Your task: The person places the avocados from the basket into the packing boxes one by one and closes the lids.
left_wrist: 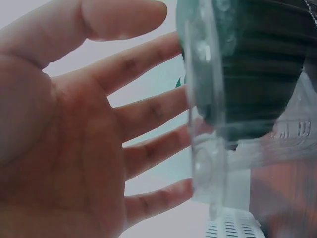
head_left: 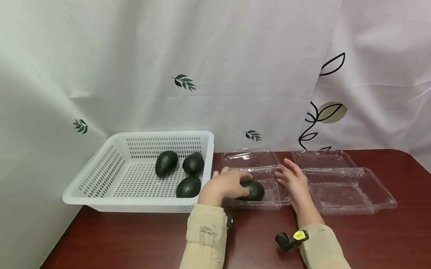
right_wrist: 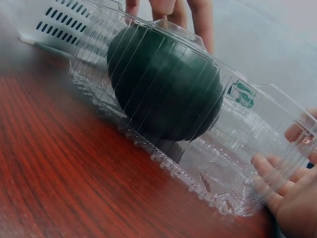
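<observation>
A dark green avocado (head_left: 255, 190) lies in a clear plastic clamshell container (head_left: 268, 174), whose lid is folded back toward the curtain. My left hand (head_left: 229, 183) reaches over the container's left side beside the avocado. In the left wrist view its fingers (left_wrist: 148, 111) extend toward the avocado (left_wrist: 257, 74), the thumb apart from it; whether the fingertips touch the fruit cannot be seen clearly. At the container's right end is my right hand (head_left: 295, 183), fingers spread. In the right wrist view, its fingers (right_wrist: 277, 173) lie close to the clear end wall.
A white perforated basket (head_left: 134, 207) at the left contains avocados (head_left: 166, 162), three in all, on its right side. Right of my hands stands a second clear clamshell (head_left: 341, 194), lid raised. A patterned white curtain (head_left: 232, 80) hangs behind the reddish-brown table (head_left: 134, 263).
</observation>
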`<state>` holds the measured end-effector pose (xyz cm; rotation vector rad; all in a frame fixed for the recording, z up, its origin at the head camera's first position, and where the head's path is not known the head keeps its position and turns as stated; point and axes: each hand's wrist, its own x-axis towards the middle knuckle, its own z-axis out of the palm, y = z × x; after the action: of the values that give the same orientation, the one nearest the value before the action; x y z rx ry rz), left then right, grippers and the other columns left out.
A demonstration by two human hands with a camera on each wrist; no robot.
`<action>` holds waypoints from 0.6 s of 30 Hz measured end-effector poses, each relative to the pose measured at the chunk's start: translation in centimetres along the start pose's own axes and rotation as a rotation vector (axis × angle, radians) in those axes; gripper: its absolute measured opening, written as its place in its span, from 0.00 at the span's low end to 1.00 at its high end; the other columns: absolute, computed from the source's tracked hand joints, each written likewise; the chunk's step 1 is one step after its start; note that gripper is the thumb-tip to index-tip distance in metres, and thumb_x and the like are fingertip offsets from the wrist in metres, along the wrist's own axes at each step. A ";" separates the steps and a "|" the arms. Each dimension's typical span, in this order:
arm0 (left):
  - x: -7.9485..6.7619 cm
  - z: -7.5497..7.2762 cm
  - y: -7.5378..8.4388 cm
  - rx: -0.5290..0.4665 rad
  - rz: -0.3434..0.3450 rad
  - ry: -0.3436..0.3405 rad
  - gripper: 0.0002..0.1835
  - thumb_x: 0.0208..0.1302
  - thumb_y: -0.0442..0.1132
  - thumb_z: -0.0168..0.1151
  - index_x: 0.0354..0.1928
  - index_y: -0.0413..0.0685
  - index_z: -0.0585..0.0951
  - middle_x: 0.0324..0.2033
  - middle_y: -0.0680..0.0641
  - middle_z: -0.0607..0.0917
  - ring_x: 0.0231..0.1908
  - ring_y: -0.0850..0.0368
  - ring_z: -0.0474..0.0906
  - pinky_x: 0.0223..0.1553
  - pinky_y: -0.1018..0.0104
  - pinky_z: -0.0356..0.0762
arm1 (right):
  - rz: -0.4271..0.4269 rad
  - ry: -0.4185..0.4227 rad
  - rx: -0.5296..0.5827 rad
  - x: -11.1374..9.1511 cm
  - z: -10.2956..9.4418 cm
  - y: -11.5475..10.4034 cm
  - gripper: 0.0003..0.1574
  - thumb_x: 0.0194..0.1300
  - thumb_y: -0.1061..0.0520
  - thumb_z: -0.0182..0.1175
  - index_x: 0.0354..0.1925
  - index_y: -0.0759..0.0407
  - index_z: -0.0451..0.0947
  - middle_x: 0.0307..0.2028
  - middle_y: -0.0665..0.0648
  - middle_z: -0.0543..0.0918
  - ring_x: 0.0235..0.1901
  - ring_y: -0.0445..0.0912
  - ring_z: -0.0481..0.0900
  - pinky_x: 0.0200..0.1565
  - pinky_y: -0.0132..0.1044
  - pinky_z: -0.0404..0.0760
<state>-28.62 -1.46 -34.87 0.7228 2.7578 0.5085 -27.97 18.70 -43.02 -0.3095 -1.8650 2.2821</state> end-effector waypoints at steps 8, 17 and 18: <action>-1.2 -1.7 -0.2 0.009 0.084 0.115 0.25 0.58 0.43 0.59 0.60 0.56 0.74 0.57 0.54 0.74 0.57 0.52 0.63 0.55 0.54 0.61 | 0.005 -0.009 0.010 -0.1 0.0 0.0 0.29 0.71 0.62 0.41 0.69 0.61 0.53 0.64 0.64 0.64 0.47 0.43 0.76 0.54 0.40 0.71; -5.2 -9.4 -1.6 0.035 -0.011 0.277 0.27 0.59 0.46 0.58 0.63 0.56 0.69 0.61 0.48 0.69 0.61 0.47 0.59 0.58 0.45 0.57 | 0.006 -0.032 0.033 0.1 -0.1 0.0 0.30 0.71 0.62 0.40 0.69 0.62 0.51 0.65 0.64 0.63 0.50 0.44 0.75 0.55 0.39 0.70; -5.6 -10.5 -2.0 0.048 -0.031 0.287 0.28 0.59 0.46 0.57 0.63 0.56 0.69 0.61 0.47 0.68 0.61 0.46 0.58 0.58 0.43 0.56 | 0.006 -0.033 0.033 0.1 -0.1 0.0 0.30 0.71 0.62 0.40 0.69 0.62 0.51 0.65 0.64 0.63 0.49 0.44 0.76 0.55 0.38 0.70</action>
<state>-28.06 -8.76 -25.31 0.6621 3.0508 0.5816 -28.00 18.80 -43.08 -0.2742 -1.8416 2.3335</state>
